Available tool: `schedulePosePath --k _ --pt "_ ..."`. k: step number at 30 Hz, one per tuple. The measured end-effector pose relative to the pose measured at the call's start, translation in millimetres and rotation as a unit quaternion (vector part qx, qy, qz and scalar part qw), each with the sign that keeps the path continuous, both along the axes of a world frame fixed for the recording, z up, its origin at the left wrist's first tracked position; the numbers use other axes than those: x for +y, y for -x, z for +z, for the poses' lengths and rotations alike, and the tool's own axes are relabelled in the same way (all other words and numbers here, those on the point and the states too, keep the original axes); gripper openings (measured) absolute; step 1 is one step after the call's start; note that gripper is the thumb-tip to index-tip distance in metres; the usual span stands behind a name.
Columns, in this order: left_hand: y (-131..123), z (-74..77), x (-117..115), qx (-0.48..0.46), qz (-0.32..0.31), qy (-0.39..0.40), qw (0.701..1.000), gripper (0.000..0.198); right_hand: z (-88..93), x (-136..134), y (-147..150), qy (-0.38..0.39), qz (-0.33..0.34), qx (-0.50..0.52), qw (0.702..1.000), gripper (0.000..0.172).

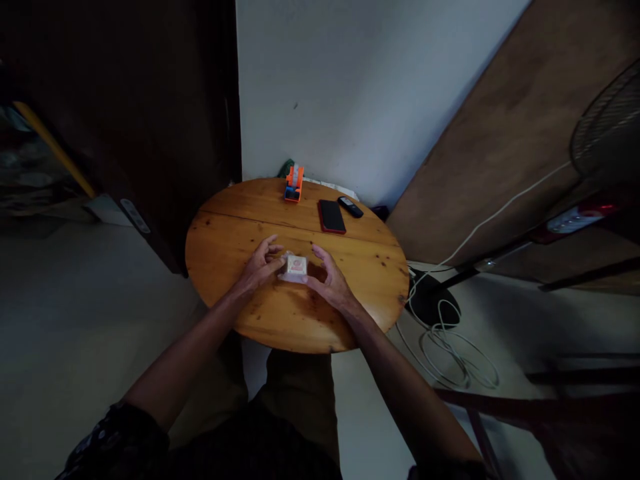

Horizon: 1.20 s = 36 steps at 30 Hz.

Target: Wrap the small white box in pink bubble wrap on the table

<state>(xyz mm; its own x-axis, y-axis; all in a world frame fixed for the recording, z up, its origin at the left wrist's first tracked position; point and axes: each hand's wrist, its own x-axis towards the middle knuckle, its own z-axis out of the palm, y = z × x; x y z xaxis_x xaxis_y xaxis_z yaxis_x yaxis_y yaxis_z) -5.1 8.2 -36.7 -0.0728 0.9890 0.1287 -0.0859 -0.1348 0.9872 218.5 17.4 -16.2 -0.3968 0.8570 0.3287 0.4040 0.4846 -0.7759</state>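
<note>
A small pale box with red print lies on the round wooden table, with clear plastic wrap around it. To its left is my left hand, fingers apart, its thumb tip at the wrap's edge. My right hand curves around the right side with fingers spread, the thumb close to the box's lower right corner. Whether either thumb presses on the wrap is hard to tell. Neither hand is closed around the box.
Toward the wall stand an orange tape dispenser, a dark phone-like slab with a red edge and a black handset. Right of the table, a white cable coils on the floor near a fan's base. A dark door is at left.
</note>
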Motion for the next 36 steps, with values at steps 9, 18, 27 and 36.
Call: schedulePosePath --k 9,18,27,36 --pt "-5.0 8.3 -8.7 0.045 -0.067 -0.008 0.997 0.087 1.1 27.3 7.5 0.066 0.120 -0.012 0.990 0.094" --pt "-6.0 12.8 -6.1 0.054 -0.079 -0.033 0.995 0.080 -3.0 17.5 19.4 0.010 0.058 0.002 0.998 0.075" --pt "-5.4 5.8 -4.2 0.013 -0.061 -0.023 0.998 0.085 -2.1 11.5 17.6 0.013 0.064 0.011 0.998 0.075" --pt "-7.9 8.2 -1.6 -0.005 -0.098 -0.023 0.995 0.084 -1.9 11.9 16.4 0.009 0.052 -0.006 0.999 0.071"
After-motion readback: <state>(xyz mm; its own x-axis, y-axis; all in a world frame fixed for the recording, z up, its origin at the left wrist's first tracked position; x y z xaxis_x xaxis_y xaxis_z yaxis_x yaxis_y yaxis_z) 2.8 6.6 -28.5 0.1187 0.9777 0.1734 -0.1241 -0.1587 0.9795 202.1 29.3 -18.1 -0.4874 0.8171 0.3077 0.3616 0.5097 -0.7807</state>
